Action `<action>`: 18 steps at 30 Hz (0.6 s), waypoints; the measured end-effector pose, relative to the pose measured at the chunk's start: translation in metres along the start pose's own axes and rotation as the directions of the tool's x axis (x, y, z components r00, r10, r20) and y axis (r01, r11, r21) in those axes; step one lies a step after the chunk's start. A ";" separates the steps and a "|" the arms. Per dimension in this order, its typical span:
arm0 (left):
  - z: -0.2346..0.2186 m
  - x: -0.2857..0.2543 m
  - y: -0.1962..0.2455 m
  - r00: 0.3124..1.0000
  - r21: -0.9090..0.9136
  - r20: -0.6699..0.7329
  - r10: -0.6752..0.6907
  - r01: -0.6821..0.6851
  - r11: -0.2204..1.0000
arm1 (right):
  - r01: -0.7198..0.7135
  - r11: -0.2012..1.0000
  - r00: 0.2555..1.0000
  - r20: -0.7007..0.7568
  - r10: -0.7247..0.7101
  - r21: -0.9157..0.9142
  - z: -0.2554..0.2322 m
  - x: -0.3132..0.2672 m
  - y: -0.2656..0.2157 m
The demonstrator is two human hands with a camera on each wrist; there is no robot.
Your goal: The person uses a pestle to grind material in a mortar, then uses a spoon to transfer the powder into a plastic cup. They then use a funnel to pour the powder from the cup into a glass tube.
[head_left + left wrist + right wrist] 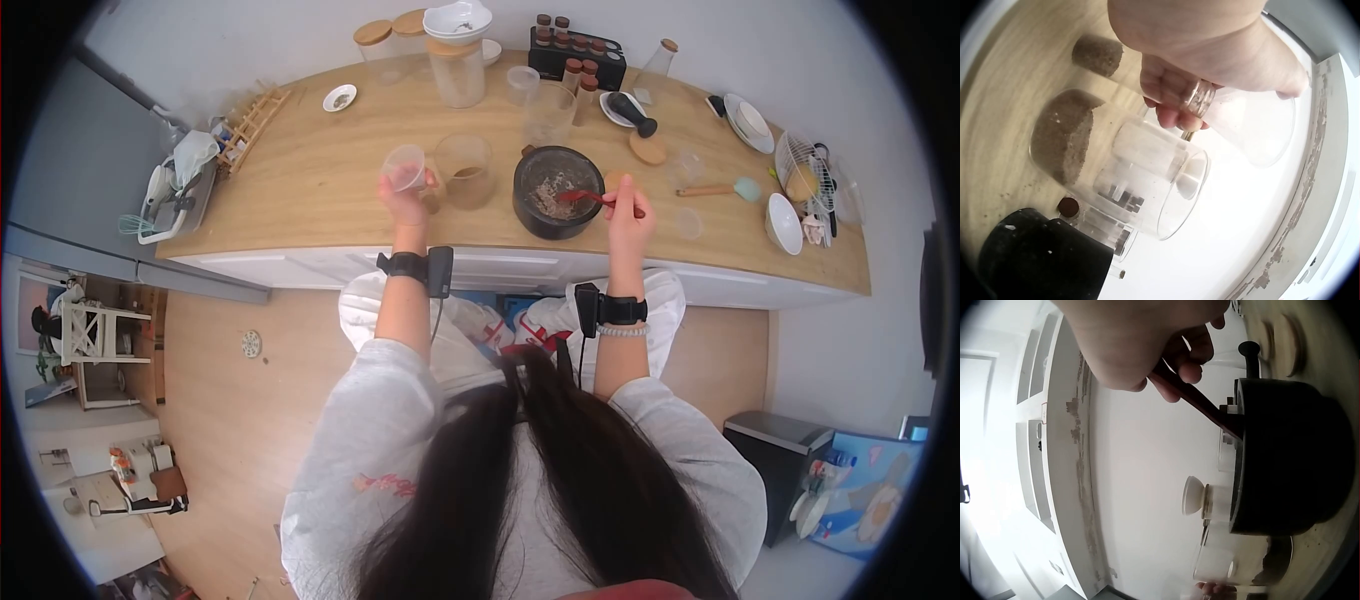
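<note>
Two hands work — the left hand [405, 200] grips a clear cup [404, 166] above the counter [300, 180]; the right hand [628, 212] pinches a red spoon [583, 197] reaching into the black pot [557, 190] just left of it.

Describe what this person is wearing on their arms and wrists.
Both arms are in loose light grey sleeves pushed up to the elbow. The left wrist carries a black strap with a small black camera and a thin cable. The right wrist has the same black strap and camera, plus a pale beaded bracelet.
</note>
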State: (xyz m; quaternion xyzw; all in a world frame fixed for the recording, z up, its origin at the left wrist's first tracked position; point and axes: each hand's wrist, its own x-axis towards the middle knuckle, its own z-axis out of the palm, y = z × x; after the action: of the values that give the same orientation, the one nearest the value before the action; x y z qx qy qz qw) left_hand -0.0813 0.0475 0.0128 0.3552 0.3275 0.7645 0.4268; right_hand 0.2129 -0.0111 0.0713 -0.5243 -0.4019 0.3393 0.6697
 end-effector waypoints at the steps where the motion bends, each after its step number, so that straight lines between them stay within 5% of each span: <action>1: 0.000 0.000 -0.001 1.000 -0.002 0.002 -0.006 0.006 1.000 | 0.015 1.000 1.000 -0.010 -0.015 -0.010 0.000 0.000 -0.002; 18: 0.001 0.000 0.001 1.000 -0.010 0.003 -0.030 0.030 0.999 | -0.052 0.993 0.996 -0.066 0.060 0.110 -0.010 0.005 0.004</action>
State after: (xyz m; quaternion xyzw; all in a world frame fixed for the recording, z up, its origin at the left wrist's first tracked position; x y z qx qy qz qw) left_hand -0.0806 0.0470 0.0139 0.3491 0.3283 0.7590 0.4406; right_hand 0.2240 -0.0098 0.0670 -0.5099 -0.3446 0.3607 0.7008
